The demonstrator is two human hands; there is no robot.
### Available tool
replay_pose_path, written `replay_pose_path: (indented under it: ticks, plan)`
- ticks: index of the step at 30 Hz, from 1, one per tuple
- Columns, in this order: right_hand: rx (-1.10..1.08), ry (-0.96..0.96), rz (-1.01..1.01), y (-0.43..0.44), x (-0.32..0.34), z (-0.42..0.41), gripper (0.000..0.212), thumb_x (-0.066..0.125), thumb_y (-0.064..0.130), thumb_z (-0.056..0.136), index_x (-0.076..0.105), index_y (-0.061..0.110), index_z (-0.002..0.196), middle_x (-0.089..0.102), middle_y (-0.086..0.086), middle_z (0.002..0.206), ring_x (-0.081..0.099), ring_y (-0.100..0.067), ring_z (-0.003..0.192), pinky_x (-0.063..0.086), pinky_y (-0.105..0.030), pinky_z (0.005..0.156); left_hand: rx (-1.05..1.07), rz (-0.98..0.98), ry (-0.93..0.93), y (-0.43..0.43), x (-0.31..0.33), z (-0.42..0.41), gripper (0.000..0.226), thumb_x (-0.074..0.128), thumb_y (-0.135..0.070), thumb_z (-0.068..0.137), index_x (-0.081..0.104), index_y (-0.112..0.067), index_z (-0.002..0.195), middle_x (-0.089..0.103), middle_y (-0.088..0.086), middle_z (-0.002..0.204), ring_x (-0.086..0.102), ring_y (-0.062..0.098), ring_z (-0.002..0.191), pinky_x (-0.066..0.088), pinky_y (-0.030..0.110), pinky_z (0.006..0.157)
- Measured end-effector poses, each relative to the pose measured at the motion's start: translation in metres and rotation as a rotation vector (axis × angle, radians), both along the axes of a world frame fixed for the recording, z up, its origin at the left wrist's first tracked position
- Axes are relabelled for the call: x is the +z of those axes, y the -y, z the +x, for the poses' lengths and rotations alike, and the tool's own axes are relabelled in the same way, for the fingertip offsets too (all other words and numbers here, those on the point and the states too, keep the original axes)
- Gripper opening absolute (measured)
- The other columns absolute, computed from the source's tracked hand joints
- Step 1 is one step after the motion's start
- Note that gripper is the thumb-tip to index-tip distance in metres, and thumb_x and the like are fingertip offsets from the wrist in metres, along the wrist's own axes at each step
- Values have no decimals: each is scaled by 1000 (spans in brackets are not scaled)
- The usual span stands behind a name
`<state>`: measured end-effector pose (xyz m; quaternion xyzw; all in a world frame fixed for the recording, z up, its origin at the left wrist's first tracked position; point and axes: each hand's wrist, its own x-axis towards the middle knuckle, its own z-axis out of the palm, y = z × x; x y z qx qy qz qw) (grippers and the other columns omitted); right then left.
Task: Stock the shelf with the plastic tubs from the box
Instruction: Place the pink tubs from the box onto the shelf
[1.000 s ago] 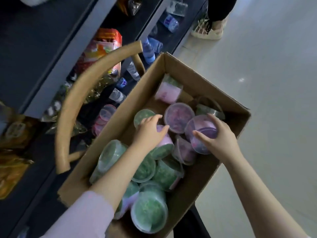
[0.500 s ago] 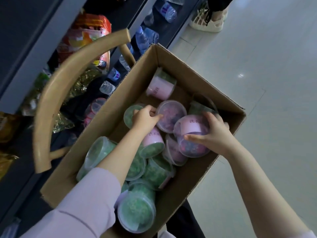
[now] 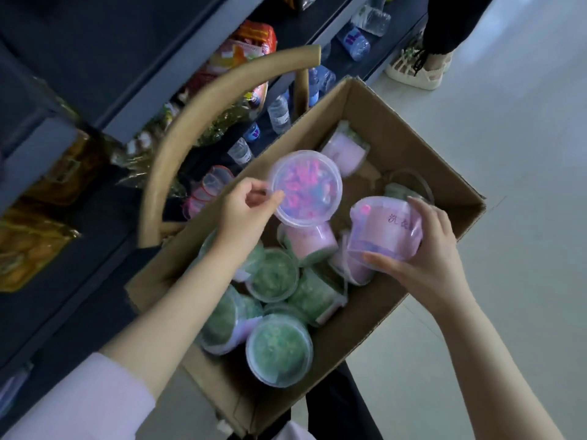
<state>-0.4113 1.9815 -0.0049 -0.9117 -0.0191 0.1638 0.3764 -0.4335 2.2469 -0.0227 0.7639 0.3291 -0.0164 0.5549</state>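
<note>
Left hand (image 3: 244, 211): thumb and fingertips pinch the rim of a pink tub (image 3: 306, 188), held above the box (image 3: 413, 134) with its clear lid turned up toward the camera. The tub is clear of the others beneath it.

Right hand (image 3: 425, 249): fingers and thumb are curled round a second pink tub (image 3: 386, 231), which lies tilted on its side with a written label showing. It sits low over the right half of the box, against the tubs there.

Box contents: green tubs (image 3: 279, 352) are heaped at the near end, some upright and some on their sides, with more pink ones toward the far end.

Shelf (image 3: 95, 58): it stands just left of the box. A few pink-lidded tubs (image 3: 209, 188) lie on the lower level, near water bottles (image 3: 279, 114) and snack bags (image 3: 244, 58).

A curved wooden rail (image 3: 197, 112) arches between shelf and box. A shoe (image 3: 416, 73) stands on the pale floor (image 3: 508, 154) beyond.
</note>
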Motion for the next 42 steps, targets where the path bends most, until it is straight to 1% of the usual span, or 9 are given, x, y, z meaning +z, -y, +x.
replay_pose_path:
  ticks: [6, 8, 12, 16, 20, 23, 26, 32, 42]
  plan:
    - [63, 163, 166, -59, 76, -77, 101, 90, 40, 50, 39, 24, 137, 36, 16, 127, 35, 15, 115, 40, -29, 98, 290, -202, 40, -72, 102, -124, 16, 71, -17, 85, 62, -7, 95, 69, 14, 91, 67, 22, 79, 59, 33, 70]
    - [133, 209, 218, -89, 106, -111, 101, 92, 30, 53, 38, 22, 137, 36, 14, 129, 37, 12, 114, 38, -28, 100, 350, -199, 62, -98, 145, -186, 19, 70, -19, 86, 63, -5, 97, 72, 15, 93, 71, 25, 81, 59, 34, 71]
    - [310, 391, 311, -161, 171, -196, 104, 92, 37, 51, 39, 11, 137, 32, 4, 134, 31, -1, 122, 26, -9, 102, 460, -169, 130, -147, 229, -318, 21, 70, -21, 86, 64, -6, 98, 73, 13, 90, 72, 27, 80, 58, 36, 71]
    - [404, 462, 428, -232, 233, -289, 101, 94, 31, 49, 42, 17, 134, 29, -6, 137, 31, -21, 131, 32, -25, 103, 588, -91, 202, -185, 314, -448, 22, 72, -22, 84, 65, -7, 98, 73, 12, 83, 72, 27, 76, 58, 35, 69]
    - [615, 446, 597, -304, 299, -359, 100, 94, 26, 48, 43, 26, 134, 34, 5, 131, 34, 14, 115, 26, 1, 94, 744, -9, 315, -207, 386, -560, 11, 69, -20, 86, 67, -9, 86, 71, 9, 71, 71, 28, 70, 56, 37, 69]
    - [780, 489, 680, -351, 348, -398, 99, 93, 29, 50, 40, 34, 133, 31, 12, 133, 30, 15, 121, 28, -10, 102, 885, 3, 419, -221, 428, -620, 9, 69, -18, 86, 66, -9, 84, 68, 8, 70, 70, 26, 64, 56, 38, 69]
    - [914, 571, 720, -393, 387, -427, 101, 92, 33, 52, 35, 39, 135, 27, 17, 134, 27, 8, 127, 31, -24, 107, 986, 35, 516, -238, 459, -662, 10, 69, -18, 86, 63, -9, 86, 68, 8, 75, 71, 28, 68, 57, 37, 71]
    - [1100, 703, 804, -467, 445, -458, 102, 90, 41, 55, 28, 49, 135, 23, 10, 140, 26, -3, 133, 30, -26, 110, 1091, 95, 623, -287, 500, -707, 15, 69, -22, 86, 64, -8, 90, 73, 16, 83, 72, 33, 76, 59, 37, 73]
    - [1147, 761, 874, -604, 475, -441, 101, 90, 39, 55, 33, 42, 139, 23, 8, 142, 28, -9, 135, 34, -31, 110, 1118, 180, 619, -408, 534, -687, 23, 71, -25, 85, 67, -8, 100, 73, 13, 91, 73, 31, 75, 58, 39, 75]
